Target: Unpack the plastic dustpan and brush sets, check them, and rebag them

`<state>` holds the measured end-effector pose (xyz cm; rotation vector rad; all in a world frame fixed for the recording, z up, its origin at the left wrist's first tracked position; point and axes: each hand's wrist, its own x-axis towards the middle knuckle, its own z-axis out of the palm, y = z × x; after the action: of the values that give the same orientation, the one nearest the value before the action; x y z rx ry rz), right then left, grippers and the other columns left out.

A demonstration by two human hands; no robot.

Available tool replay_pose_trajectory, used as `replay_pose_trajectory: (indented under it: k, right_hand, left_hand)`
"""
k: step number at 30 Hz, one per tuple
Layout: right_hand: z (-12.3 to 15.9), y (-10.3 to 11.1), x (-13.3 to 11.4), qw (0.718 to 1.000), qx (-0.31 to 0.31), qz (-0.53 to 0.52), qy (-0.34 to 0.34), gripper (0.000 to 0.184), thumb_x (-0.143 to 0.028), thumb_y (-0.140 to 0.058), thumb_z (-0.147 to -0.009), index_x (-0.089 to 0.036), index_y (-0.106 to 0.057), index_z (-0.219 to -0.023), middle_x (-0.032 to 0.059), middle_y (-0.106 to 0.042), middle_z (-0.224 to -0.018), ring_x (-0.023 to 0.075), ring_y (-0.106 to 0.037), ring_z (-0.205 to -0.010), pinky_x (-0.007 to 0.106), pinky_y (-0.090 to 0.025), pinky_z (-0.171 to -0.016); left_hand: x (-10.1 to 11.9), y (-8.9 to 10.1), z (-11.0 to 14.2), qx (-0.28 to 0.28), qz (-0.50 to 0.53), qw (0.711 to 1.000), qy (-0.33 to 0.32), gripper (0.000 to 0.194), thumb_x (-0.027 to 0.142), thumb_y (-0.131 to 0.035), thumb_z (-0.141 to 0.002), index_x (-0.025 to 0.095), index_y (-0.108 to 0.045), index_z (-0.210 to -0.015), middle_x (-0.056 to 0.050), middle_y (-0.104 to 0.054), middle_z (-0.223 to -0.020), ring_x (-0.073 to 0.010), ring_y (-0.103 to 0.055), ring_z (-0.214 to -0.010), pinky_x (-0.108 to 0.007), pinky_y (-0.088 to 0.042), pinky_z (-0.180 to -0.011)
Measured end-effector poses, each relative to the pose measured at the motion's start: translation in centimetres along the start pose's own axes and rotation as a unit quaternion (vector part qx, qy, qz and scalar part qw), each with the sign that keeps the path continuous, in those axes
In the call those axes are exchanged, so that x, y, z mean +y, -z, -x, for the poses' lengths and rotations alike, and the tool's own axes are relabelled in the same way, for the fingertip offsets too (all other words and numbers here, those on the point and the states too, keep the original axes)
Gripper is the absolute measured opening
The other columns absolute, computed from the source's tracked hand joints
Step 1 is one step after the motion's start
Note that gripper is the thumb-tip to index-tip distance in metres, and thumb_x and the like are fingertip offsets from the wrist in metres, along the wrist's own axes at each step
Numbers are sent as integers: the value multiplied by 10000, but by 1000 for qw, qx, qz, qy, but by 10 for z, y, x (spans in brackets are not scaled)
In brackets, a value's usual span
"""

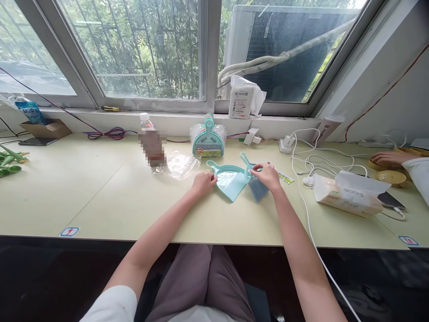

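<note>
A light teal dustpan (232, 182) lies on the table in front of me, its looped handle pointing to the back left. My left hand (203, 182) is closed at the dustpan's left rim, thumb and fingers pinching the edge. Beside the pan's right edge is a matching small brush (258, 189) with blue-grey bristles, its handle slanting up to the left. The fingers of my right hand (268, 175) are closed on this brush where handle meets head, partly covering it. A yellow-green label card (286, 178) lies just right of that hand.
Stacked dustpan-and-brush sets (208, 142) stand against the sill. Left of them are crumpled clear plastic (182, 164) and a bottle (152, 145). White cables (321, 163) and a tissue pack (346, 194) lie right. Another person's hand (392, 158) rests at far right.
</note>
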<state>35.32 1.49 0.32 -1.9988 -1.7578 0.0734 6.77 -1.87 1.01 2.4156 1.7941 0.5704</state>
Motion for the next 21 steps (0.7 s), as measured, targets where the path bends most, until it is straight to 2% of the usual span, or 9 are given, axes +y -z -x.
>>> replay_pose_trajectory:
  k: [3,5,6,7,10,14,16,18,21]
  right_hand:
    - [6,-15,-16,996,6,-27,80,238,-435,-594,-763,-268,-689,-903,27,-695,-1003,194,-622,-897,288,-415,-770]
    - [15,-24,-32,990,-2,-26,136,213,-420,-605,-773,-263,-689,-889,29,-691,-1008,193,-617,-902,304,-403,-810]
    - [20,-27,-40,987,-6,-27,160,206,-417,-606,-780,-260,-689,-884,30,-691,-999,197,-612,-919,313,-395,-826]
    - [24,-29,-47,983,-11,-30,180,201,-415,-605,-788,-257,-690,-880,30,-690,-989,200,-608,-932,320,-389,-832]
    - [33,-30,-62,973,-33,-56,221,178,-403,-614,-805,-254,-696,-857,21,-691,-972,192,-605,-910,319,-387,-805]
    - [36,-25,-68,959,-48,-110,255,130,-359,-650,-799,-247,-706,-834,13,-699,-950,166,-601,-810,303,-398,-754]
    - [36,-23,-68,954,-46,-134,265,119,-340,-655,-800,-243,-712,-839,16,-700,-942,160,-598,-778,303,-404,-739]
    - [35,-21,-67,949,-50,-150,272,122,-339,-664,-796,-244,-722,-845,17,-700,-922,156,-595,-754,302,-409,-729]
    - [33,-21,-66,946,-60,-154,280,134,-354,-679,-786,-252,-736,-852,16,-700,-874,164,-596,-771,298,-413,-729]
  left_hand:
    - [13,-3,6,-19,29,990,-137,332,349,-402,-924,186,-639,-757,-60,-653,-789,-187,-608,-771,-286,-439,-673]
    - [13,-7,6,0,48,975,-216,251,313,-423,-920,205,-647,-884,-66,-655,-972,-192,-601,-927,-305,-456,-791]
    - [9,-9,4,21,54,971,-234,208,299,-459,-905,219,-639,-974,-72,-630,-1091,-204,-572,-1034,-333,-443,-879]
    - [4,-10,1,46,56,970,-233,222,290,-509,-882,233,-614,-1069,-79,-582,-1208,-224,-521,-1141,-374,-406,-967]
    - [-18,-17,-8,88,68,978,-175,511,253,-638,-796,251,-485,-1284,-103,-426,-1403,-279,-353,-1327,-483,-273,-1102]
    - [-36,-28,-15,23,145,979,-144,617,202,-582,-836,214,-338,-1403,-136,-475,-1350,-253,-447,-1268,-425,-380,-1047]
    - [-34,-31,-15,25,164,973,-157,660,212,-561,-858,213,-261,-1445,-145,-478,-1357,-243,-465,-1259,-400,-418,-1015]
    - [-29,-30,-15,55,152,968,-190,682,211,-558,-863,232,-232,-1462,-138,-446,-1405,-237,-419,-1310,-395,-411,-1030]
    - [-23,-25,-12,88,60,961,-256,560,149,-521,-872,265,-379,-1401,-85,-424,-1452,-242,-314,-1388,-448,-327,-1104]
